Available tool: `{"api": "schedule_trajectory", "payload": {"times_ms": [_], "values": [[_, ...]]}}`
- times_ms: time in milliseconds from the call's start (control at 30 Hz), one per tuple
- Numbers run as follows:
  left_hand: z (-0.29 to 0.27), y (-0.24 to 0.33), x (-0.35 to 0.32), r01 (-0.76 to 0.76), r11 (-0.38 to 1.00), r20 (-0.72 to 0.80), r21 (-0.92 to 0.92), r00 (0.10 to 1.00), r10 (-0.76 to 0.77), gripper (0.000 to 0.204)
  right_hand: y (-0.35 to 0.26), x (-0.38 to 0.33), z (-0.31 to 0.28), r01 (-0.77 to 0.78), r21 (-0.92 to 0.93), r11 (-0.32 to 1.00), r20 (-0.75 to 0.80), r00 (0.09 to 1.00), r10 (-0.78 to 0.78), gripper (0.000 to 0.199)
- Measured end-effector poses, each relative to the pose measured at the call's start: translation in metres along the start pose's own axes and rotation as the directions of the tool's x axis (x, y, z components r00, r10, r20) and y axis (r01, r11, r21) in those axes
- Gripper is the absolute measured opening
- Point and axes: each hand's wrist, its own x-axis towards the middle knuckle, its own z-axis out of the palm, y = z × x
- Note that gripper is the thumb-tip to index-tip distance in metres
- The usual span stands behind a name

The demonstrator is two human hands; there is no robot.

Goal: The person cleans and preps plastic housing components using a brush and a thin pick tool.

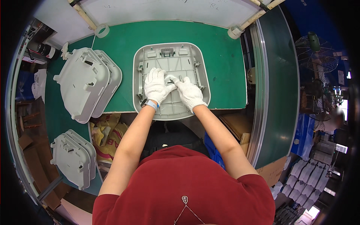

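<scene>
A large light-grey plastic cover [178,62] with rounded corners lies ribbed side up, its near end reaching past the front edge of the green table. My left hand [156,87], in a white knitted glove, rests flat on its middle with the fingers stretched toward the far end. Beside it, my right hand [189,93], also gloved, has its fingers bent in close to a small dark slot at the cover's centre. The two thumbs nearly meet there. Whatever the right fingertips pinch is too small to make out.
Grey plastic panels [80,80] stand stacked at the left, and more panels [71,159] lie nearer on that side. Two tape rolls, one at the back left [102,30] and one at the back right [235,32], sit by the white board. A metal rail [258,93] runs along the right.
</scene>
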Motion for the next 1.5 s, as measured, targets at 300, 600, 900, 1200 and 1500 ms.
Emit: {"api": "schedule_trajectory", "payload": {"times_ms": [300,600,900,1200,1500], "values": [[0.005,-0.001,0.001,-0.005,1.000,-0.026,0.030,1.000,0.006,0.077,-0.001,0.009,-0.002,0.000,-0.038,0.999,0.058,0.998,0.002,0.040],[0.010,-0.003,0.002,-0.027,0.999,-0.065,0.038,0.997,0.029,0.075,-0.006,0.008,-0.002,-0.041,-0.025,0.999,0.053,0.998,0.043,0.038],[0.012,-0.004,0.001,-0.042,0.998,-0.104,0.048,0.993,0.047,0.076,-0.004,0.006,0.007,-0.035,-0.009,0.999,-0.012,0.999,0.035,0.035],[0.005,-0.003,-0.001,-0.030,0.999,-0.066,0.043,0.997,0.033,0.074,0.005,-0.007,0.012,-0.092,0.194,0.977,-0.078,0.991,0.109,0.038],[0.009,-0.006,0.000,-0.049,0.998,-0.109,0.039,0.993,0.053,0.066,0.011,-0.011,0.028,-0.060,0.150,0.987,-0.157,0.984,0.083,0.042]]}}
